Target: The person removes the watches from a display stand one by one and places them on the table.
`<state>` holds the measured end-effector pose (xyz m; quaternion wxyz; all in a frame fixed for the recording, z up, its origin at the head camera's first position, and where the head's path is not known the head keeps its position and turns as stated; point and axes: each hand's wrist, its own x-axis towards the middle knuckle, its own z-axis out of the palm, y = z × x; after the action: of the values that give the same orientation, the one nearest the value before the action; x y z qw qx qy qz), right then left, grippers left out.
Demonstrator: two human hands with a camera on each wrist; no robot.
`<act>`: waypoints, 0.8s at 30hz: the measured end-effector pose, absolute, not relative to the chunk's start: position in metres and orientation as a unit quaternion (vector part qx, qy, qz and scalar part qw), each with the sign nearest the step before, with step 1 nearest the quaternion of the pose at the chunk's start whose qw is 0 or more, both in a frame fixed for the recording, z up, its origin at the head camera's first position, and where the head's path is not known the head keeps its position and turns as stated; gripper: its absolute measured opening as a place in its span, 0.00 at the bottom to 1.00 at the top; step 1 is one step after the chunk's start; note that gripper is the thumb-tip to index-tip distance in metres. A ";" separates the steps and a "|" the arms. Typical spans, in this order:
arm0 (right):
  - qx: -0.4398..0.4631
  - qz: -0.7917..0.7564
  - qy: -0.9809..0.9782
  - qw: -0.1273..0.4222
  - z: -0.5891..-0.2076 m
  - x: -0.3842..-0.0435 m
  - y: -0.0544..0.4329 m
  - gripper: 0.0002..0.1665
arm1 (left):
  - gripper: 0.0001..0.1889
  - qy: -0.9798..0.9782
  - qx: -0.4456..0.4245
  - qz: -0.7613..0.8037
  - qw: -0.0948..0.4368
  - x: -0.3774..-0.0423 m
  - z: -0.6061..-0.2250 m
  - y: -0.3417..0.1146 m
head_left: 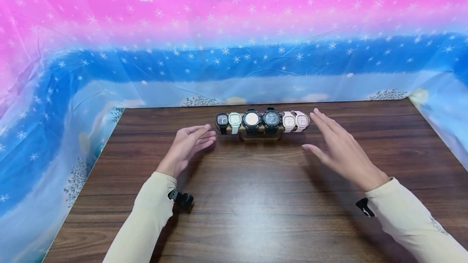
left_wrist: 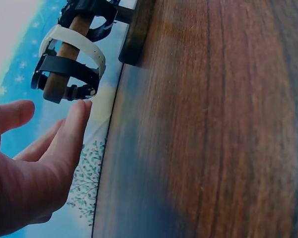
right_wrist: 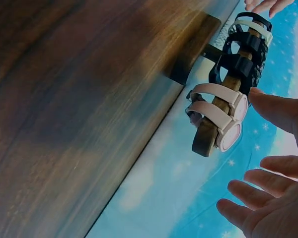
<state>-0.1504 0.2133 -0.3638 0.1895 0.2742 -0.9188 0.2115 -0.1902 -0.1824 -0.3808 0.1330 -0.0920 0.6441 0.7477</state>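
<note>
Wood-grained watch stand (right_wrist: 205,139): brown bar with a squared-off end, carried above a flat base near the far edge of the glossy, dark-streaked brown table (head_left: 237,214), between the two hands.
Left end: black square-faced watch (head_left: 222,120) beside a pale mint square-faced watch (head_left: 235,119), their smooth straps looped round the bar.
Middle: chunky black round watch with a glaring bright face (head_left: 252,119), next to a chunky black round watch with a dark face (head_left: 272,119).
Right end: two pale pink rounded-square watches (head_left: 295,121) with smooth bands, side by side.
Left hand (head_left: 188,145): fingers extended, thumb apart from them in its wrist view, holding nothing; fingertips just beside the black square-faced watch, contact impossible to tell.
Right hand (head_left: 340,153): spread wide, thumb well away from the fingers, grasping nothing, near the pink pair.
Backdrop cloth (head_left: 234,60): creased, pink and blue, snowflake-printed.
</note>
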 end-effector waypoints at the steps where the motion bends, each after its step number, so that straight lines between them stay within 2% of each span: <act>1: 0.274 0.214 -0.919 0.187 -0.363 -0.152 0.212 0.50 | 0.25 0.641 -0.091 0.750 0.135 -0.191 -0.381 -0.182; 12: 0.276 0.226 -0.919 0.171 -0.362 -0.171 0.203 0.47 | 0.24 0.620 -0.085 0.766 0.147 -0.197 -0.383 -0.175; 24: 0.265 0.221 -0.930 0.125 -0.364 -0.192 0.195 0.46 | 0.23 0.614 -0.094 0.769 0.151 -0.200 -0.381 -0.171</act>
<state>-0.1921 0.1954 -0.3639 0.1251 0.2645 -0.9303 0.2213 -0.1996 -0.1714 -0.3806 0.1511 -0.0943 0.6139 0.7690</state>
